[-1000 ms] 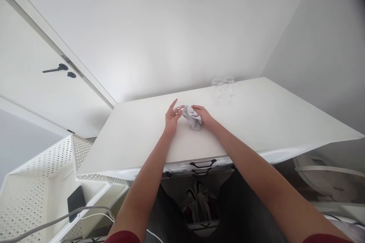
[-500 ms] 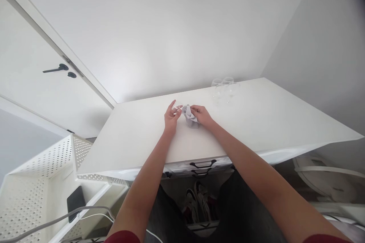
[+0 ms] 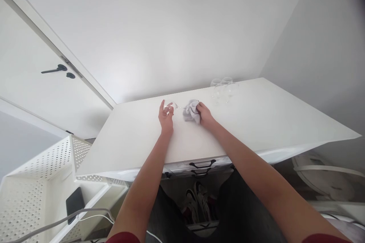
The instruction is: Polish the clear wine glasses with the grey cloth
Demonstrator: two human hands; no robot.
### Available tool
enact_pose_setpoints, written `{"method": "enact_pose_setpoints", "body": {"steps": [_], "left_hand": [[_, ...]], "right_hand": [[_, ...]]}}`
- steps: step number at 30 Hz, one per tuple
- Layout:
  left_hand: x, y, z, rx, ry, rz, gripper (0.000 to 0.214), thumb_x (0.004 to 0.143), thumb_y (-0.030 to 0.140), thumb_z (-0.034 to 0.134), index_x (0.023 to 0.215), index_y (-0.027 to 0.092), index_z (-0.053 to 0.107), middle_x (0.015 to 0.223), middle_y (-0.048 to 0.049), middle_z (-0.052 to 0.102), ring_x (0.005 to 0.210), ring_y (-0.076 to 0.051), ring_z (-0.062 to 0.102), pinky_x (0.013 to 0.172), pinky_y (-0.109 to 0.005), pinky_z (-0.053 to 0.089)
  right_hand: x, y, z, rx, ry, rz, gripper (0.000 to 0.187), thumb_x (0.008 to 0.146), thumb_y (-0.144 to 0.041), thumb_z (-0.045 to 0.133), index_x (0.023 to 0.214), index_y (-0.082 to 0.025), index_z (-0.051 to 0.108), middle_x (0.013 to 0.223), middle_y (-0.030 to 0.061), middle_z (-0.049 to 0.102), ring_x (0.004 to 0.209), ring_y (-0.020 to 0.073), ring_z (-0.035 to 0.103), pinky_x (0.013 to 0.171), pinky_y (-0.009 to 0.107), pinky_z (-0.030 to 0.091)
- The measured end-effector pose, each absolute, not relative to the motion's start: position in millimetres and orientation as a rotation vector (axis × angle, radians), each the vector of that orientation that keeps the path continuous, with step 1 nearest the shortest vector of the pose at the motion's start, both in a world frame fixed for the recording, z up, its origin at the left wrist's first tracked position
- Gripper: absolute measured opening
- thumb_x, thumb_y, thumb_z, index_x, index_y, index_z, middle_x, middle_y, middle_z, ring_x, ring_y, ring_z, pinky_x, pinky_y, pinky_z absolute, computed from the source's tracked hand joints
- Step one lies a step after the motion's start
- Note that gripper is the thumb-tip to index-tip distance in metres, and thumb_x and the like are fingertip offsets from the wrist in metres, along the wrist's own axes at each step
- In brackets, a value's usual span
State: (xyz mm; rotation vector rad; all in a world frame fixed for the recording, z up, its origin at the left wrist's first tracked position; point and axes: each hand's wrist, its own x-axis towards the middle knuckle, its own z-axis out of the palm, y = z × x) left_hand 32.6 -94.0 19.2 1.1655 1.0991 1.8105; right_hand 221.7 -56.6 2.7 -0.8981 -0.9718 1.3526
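Counter (image 3: 256, 121): white and bare across most of its top, spanning the middle of the scene.
Door (image 3: 28, 83): white, far left, with a dark handle.
Shelf (image 3: 42, 163): white and perforated, near left, lower than the counter.
Right hand (image 3: 205, 115): fingers were closed on the cloth, over the counter's middle.
Left hand (image 3: 166, 117): fingers were curled around the glass, thumb up.
Cluster of glasses (image 3: 224, 88): clear, upright, far right of the hands, apart from them.
Cloth (image 3: 191, 111): grey, bunched, touching the glass's right end.
Glass (image 3: 169, 105): clear, held above the counter, left of the cloth.
Phone (image 3: 74, 202): dark, on the shelf.
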Motion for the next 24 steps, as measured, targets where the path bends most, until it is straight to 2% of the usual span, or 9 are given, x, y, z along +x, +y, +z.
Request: {"method": "enact_pose_setpoints", "body": {"steps": [4,7,11,17,24], "left_hand": [[33.1,-95.7,19.5,1.222,1.112,1.766,0.086,0.084,0.055,0.082,0.158,0.027,0.048,0.136,-0.0156,0.071,0.119,-0.023,0.067,0.087,-0.031,0.052],[34.6,-97.0,19.4,1.270,1.096,1.725,0.089,0.083,0.054,0.084,0.159,0.028,0.046,0.139,-0.0160,0.069,0.112,-0.020,0.068,0.089,-0.031,0.052],[36.2,-98.6,19.9,1.365,1.130,1.728,0.085,0.083,0.053,0.083,0.157,0.029,0.048,0.140,-0.0153,0.068,0.113,-0.022,0.066,0.089,-0.032,0.051],[38.6,-104.0,21.6,1.557,1.163,1.732,0.078,0.082,0.050,0.084,0.152,0.032,0.054,0.144,-0.0126,0.065,0.111,-0.024,0.061,0.088,-0.035,0.052],[39.8,-107.5,26.0,1.587,1.059,1.746,0.070,0.084,0.047,0.082,0.147,0.032,0.057,0.150,-0.0120,0.060,0.098,-0.020,0.061,0.081,-0.033,0.052]], "right_hand": [[219.3,-61.7,7.2,-0.887,-0.987,1.548,0.056,0.065,-0.065,0.086,0.094,-0.026,0.057,0.083,0.0006,0.068,0.083,0.0216,0.065,0.073,0.033,0.052],[221.6,-64.0,10.2,-0.879,-1.026,1.569,0.059,0.064,-0.063,0.089,0.101,-0.024,0.064,0.090,0.0040,0.074,0.088,0.0240,0.069,0.079,0.035,0.054],[222.6,-64.7,9.7,-0.937,-1.053,1.511,0.056,0.065,-0.061,0.088,0.098,-0.021,0.069,0.093,0.0084,0.077,0.087,0.0255,0.071,0.079,0.038,0.055],[224.9,-61.9,5.6,-1.044,-1.016,1.331,0.053,0.062,-0.049,0.092,0.101,-0.021,0.070,0.096,0.0086,0.077,0.085,0.0263,0.070,0.076,0.039,0.056],[220.5,-63.5,6.1,-0.825,-1.022,1.612,0.049,0.066,-0.052,0.091,0.097,-0.019,0.074,0.097,0.0076,0.077,0.088,0.0235,0.070,0.080,0.035,0.054]]}}
